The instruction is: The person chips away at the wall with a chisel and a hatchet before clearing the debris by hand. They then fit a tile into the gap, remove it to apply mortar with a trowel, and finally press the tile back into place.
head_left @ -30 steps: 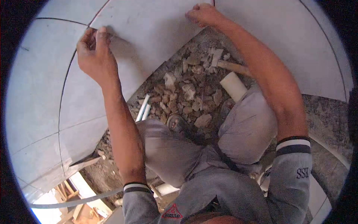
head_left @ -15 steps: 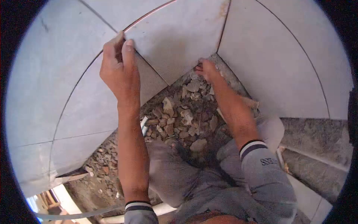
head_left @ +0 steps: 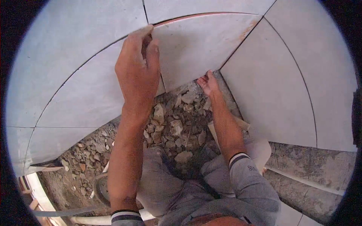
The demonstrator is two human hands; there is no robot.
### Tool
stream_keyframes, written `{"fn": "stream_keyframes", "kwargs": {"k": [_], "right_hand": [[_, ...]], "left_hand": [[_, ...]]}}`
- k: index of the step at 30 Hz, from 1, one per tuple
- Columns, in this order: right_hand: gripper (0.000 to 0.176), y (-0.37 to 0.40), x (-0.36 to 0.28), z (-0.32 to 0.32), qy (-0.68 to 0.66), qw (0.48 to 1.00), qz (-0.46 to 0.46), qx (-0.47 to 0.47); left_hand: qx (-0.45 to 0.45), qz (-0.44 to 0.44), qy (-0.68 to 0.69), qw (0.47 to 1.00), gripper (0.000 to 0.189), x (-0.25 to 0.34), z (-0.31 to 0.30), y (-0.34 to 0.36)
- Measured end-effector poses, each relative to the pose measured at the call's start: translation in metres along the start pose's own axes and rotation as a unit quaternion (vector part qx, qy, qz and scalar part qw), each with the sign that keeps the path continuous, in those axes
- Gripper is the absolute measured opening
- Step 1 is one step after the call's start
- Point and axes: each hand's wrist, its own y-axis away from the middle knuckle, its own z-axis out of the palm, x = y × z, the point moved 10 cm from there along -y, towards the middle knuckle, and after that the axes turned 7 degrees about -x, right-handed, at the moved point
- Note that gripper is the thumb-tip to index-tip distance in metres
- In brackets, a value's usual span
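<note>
A pale floor tile (head_left: 196,47) lies ahead of me among other tiles, with a thin reddish line and dark gap along its far edge. My left hand (head_left: 137,67) rests at its far left corner. The fingertips touch the joint there, and the thumb stands apart from them over the tile. At the near edge, my right hand (head_left: 208,83) is turned partly palm up, its fingers at the underside and the thumb at the rim. Grey mortar (head_left: 228,88) shows beside the right hand. Broken rubble (head_left: 175,128) fills the ground between my arms.
Large tiles (head_left: 271,79) border the rubble on the right, and more tiles (head_left: 81,88) on the left. A concrete ledge (head_left: 301,162) runs along the right side. A dark round rim (head_left: 101,188) and a pale pipe (head_left: 88,220) lie near my left arm.
My view has shifted, so the tile's far edge shows more fully. My left hand stays at the same corner. The right hand has turned more palm up at the near edge.
</note>
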Motion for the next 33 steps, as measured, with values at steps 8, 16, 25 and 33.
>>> {"fn": "stream_keyframes", "kwargs": {"k": [8,16,25,33], "right_hand": [[0.039,0.002,0.003,0.0,0.004,1.0,-0.011,-0.006],[0.035,0.003,0.008,-0.006,-0.036,0.998,-0.04,0.021],[0.036,0.015,0.004,0.005,-0.034,0.997,-0.071,0.014],[0.039,0.01,0.004,0.002,-0.034,0.998,-0.058,0.005]], "left_hand": [[0.009,-0.022,0.012,1.0,0.024,-0.007,0.0,0.001],[0.035,-0.016,0.032,0.999,0.025,-0.005,-0.003,-0.001],[0.017,-0.051,-0.002,0.999,0.025,-0.01,-0.01,0.001],[0.033,-0.081,0.011,0.996,0.02,-0.016,-0.009,0.0]]}}
